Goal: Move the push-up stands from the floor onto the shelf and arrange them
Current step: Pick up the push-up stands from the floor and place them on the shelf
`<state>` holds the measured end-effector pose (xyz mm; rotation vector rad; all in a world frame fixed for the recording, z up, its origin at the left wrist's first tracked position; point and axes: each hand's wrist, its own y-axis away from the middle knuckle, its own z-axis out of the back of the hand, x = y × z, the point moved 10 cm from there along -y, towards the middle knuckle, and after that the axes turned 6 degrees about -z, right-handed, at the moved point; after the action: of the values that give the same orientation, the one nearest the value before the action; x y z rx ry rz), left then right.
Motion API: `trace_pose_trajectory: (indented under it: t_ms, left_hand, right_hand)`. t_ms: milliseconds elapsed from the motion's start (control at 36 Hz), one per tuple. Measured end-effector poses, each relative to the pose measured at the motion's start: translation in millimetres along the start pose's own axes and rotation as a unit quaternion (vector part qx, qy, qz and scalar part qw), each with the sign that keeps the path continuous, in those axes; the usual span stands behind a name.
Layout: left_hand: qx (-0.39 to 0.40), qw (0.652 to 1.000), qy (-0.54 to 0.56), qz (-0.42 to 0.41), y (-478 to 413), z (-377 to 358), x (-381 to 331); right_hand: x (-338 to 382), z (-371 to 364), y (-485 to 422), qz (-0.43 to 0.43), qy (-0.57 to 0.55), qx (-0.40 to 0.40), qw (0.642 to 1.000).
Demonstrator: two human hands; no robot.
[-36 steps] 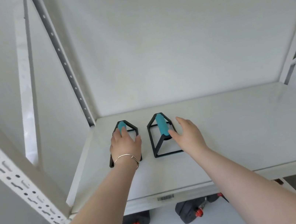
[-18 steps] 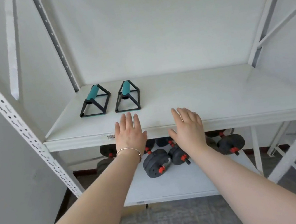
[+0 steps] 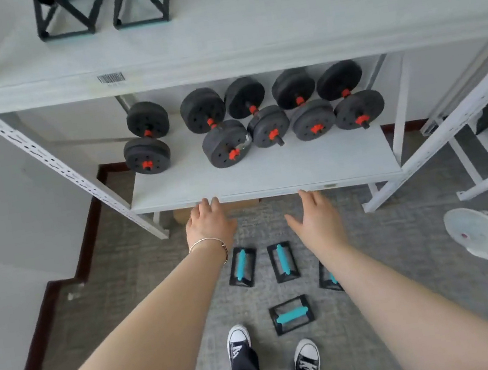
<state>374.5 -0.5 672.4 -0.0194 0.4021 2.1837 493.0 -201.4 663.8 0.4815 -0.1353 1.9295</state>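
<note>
Head view, looking down past the shelf front. Two push-up stands (image 3: 71,12) and (image 3: 142,0) are seen set side by side at the left of the upper shelf (image 3: 274,20), frames parallel, just apart. Four more stands are left on the carpeted floor (image 3: 142,274): a near-parallel pair, left stand (image 3: 242,267) and middle stand (image 3: 283,262), directly below the hands; a third stand (image 3: 328,277) partly hidden by the right forearm; a fourth stand (image 3: 291,315) turned crosswise, nearest the shoes (image 3: 237,339).

Left hand (image 3: 209,227) and right hand (image 3: 318,221) are both held out over the floor, in front of the lower shelf edge (image 3: 269,193); each grip is wide, fingers spread, nothing held. Dumbbells (image 3: 257,115) occupy the lower shelf and are no part of the task.

Step in hand, as judged: btwn transfers, i.e. the reach down for the next pair, approx. a third of the stands being placed. The next move calls for a bend or crouch, since the stands lie well below the hands, w/ each hand closed round one blue handle, likely the pair under the hands. The stands are then to be lifted clear of the lower shelf edge and set beside the two already up, in line w/ them
</note>
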Motion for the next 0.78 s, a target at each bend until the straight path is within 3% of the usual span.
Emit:
trace_pose_trajectory:
  t_ms: [111, 361, 556, 778]
  left_hand:
    - [0.055, 0.998, 0.022, 0.023, -9.9, -70.9, 17.8]
    - [0.138, 0.988, 0.037, 0.063, -89.5, -275.9, 62.2]
    - [0.175, 0.984, -0.01, 0.039, -156.9, -460.1, 89.3]
    - [0.214, 0.976, -0.028, 0.034, -193.8, -617.1, 123.1]
  right_hand:
    - [-32.8, -67.7, 3.1, -0.051, 0.006, 0.057, 0.997]
    - [-108.6, -259.9, -35.6, -0.113, 0.019, 0.101, 0.988]
    - [-181.1, -433.1, -70.4, -0.121, 0.075, 0.146, 0.979]
    - [-244.4, -587.2, -93.9, -0.114, 0.113, 0.203, 0.966]
